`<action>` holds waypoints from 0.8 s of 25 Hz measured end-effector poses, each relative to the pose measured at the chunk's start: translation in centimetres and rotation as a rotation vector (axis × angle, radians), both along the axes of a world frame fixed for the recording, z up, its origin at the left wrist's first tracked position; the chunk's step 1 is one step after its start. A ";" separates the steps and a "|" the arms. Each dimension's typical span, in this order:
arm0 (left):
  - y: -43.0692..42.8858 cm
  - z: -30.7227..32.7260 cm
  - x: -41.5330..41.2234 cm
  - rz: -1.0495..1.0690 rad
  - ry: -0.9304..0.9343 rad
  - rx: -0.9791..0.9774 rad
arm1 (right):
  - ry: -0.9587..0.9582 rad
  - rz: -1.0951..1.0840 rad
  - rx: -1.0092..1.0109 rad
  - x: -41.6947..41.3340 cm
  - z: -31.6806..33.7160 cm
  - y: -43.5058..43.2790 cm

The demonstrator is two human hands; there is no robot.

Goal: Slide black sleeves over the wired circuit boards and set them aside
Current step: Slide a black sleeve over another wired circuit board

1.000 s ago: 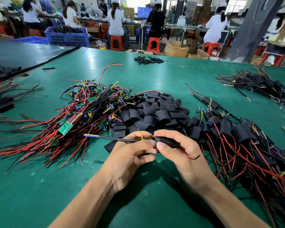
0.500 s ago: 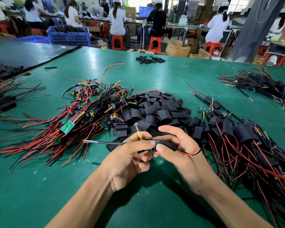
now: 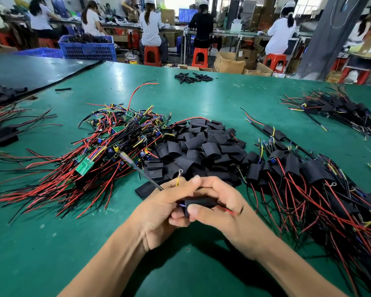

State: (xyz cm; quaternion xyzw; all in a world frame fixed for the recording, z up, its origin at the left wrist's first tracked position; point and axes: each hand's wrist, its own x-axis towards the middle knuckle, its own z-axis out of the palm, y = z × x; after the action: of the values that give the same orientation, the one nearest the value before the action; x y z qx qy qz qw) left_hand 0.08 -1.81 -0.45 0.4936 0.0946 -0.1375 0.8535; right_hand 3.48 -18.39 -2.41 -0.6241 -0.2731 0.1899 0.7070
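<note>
A black sleeve [image 3: 199, 203], red wires [image 3: 228, 211] seemingly trailing from it, is clamped by the fingers of the left hand [image 3: 159, 211] and right hand [image 3: 223, 213].

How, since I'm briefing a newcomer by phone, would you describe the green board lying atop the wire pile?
On the green table, find the tangle of red and black wires left of the black sleeve heap. The green board sits on that tangle's near left edge. Other boards are half buried in wires; this one lies on top, bright face showing.
</note>
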 end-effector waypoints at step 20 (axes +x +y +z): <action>0.1 -0.5 0.6 0.140 -0.117 0.029 | 0.043 -0.350 -0.005 1.0 0.5 -0.3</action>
State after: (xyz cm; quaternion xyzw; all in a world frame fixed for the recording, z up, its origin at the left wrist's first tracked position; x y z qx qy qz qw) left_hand 0.66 -1.72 -0.93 0.5054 0.0806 -0.0469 0.8578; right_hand 4.53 -18.67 -1.90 -0.6597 -0.1447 0.0779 0.7334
